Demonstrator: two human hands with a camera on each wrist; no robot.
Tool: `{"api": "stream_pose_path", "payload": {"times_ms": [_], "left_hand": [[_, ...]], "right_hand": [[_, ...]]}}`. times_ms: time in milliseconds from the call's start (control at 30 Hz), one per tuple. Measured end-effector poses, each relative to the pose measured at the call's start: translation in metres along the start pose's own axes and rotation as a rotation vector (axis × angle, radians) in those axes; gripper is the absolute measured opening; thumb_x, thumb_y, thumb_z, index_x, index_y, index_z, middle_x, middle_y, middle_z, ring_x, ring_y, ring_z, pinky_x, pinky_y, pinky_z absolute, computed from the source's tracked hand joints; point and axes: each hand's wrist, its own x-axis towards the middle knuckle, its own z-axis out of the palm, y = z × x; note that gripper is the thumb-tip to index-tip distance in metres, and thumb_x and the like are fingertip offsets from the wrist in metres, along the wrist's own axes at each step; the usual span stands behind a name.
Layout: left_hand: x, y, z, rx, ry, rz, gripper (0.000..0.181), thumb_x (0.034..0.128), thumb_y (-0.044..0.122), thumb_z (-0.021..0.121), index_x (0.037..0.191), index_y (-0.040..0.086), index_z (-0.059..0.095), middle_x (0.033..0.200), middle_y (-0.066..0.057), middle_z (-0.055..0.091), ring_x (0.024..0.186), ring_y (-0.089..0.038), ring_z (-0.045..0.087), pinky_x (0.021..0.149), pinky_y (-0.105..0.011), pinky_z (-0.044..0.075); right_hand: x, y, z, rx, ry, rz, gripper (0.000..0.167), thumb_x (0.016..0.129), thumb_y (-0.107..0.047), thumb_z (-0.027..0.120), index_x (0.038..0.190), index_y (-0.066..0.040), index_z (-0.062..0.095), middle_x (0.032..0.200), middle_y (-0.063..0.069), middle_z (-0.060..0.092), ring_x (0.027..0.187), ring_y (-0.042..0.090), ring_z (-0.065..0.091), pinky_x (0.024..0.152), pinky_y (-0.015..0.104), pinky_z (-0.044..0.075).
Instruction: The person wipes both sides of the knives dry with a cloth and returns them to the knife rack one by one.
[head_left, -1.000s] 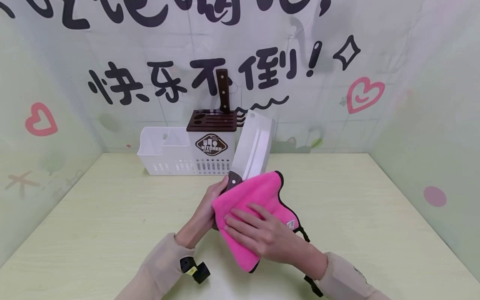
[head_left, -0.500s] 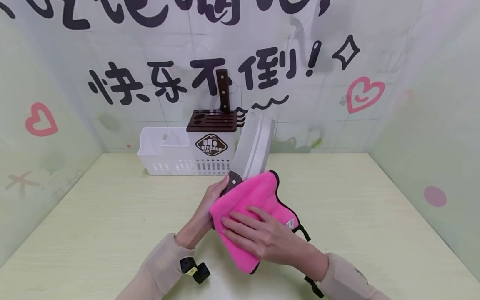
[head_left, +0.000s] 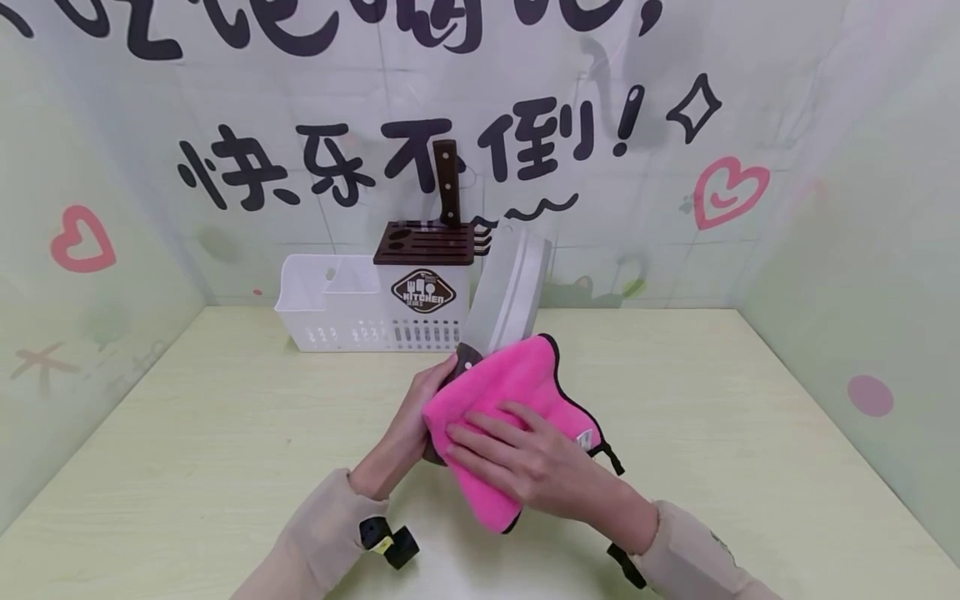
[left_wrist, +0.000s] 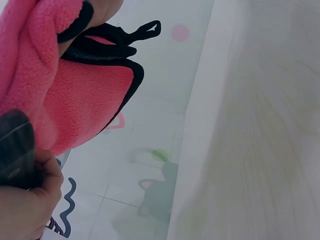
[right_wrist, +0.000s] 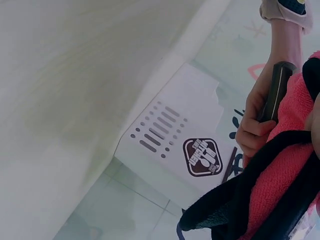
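Observation:
In the head view my left hand (head_left: 415,410) grips the dark riveted handle of a cleaver (head_left: 507,287), its wide blade tilted upward, away from me. A pink cloth (head_left: 517,373) with black edging covers part of the handle and the blade's base. Over it lies my right hand (head_left: 528,465), holding the cloth against the cleaver with the fingers spread on top; the thumb is hidden. From the right wrist, the left hand (right_wrist: 255,127) shows curled round the handle (right_wrist: 278,90). The left wrist view has the cloth (left_wrist: 85,97) beside the left hand (left_wrist: 25,212).
Behind the blade stands a white knife rack (head_left: 345,325) with a brown slotted top (head_left: 423,242). One brown-handled knife (head_left: 447,183) sticks up from it. The pale wooden table (head_left: 712,417) meets printed walls at the back and sides.
My right hand and the cloth have shifted slightly up along the cleaver, and the cloth's lower corner has risen. My left hand and the cleaver stay nearly in place.

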Motion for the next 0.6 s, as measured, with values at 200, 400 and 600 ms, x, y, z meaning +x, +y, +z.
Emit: {"api": "stream_pose_path", "payload": {"times_ms": [200, 400, 600], "left_hand": [[0.002, -0.004, 0.000, 0.009, 0.033, 0.045, 0.030, 0.0944, 0.027, 0.040, 0.089, 0.006, 0.060, 0.076, 0.002, 0.056, 0.067, -0.007, 0.051, 0.063, -0.020, 0.043], [0.002, -0.005, 0.002, 0.054, 0.054, 0.067, 0.036, 0.0946, 0.025, 0.039, 0.105, -0.003, 0.057, 0.082, 0.000, 0.057, 0.072, -0.008, 0.053, 0.067, -0.022, 0.045], [0.002, -0.006, 0.002, 0.092, 0.029, 0.092, 0.037, 0.0962, 0.016, 0.029, 0.108, -0.009, 0.054, 0.075, -0.001, 0.055, 0.063, -0.006, 0.053, 0.059, -0.020, 0.046]], "right_hand": [[0.000, 0.008, 0.000, -0.010, -0.019, 0.033, 0.038, 0.095, -0.003, 0.030, 0.116, -0.014, 0.059, 0.120, 0.001, 0.057, 0.111, 0.017, 0.052, 0.086, 0.034, 0.044], [0.000, 0.014, 0.000, -0.016, -0.028, 0.073, 0.039, 0.096, -0.003, 0.028, 0.116, -0.015, 0.060, 0.119, 0.001, 0.057, 0.109, 0.017, 0.052, 0.087, 0.034, 0.043], [0.001, 0.017, 0.000, -0.028, -0.038, 0.101, 0.041, 0.096, -0.002, 0.026, 0.116, -0.015, 0.060, 0.120, 0.002, 0.056, 0.109, 0.017, 0.053, 0.088, 0.034, 0.043]]}}
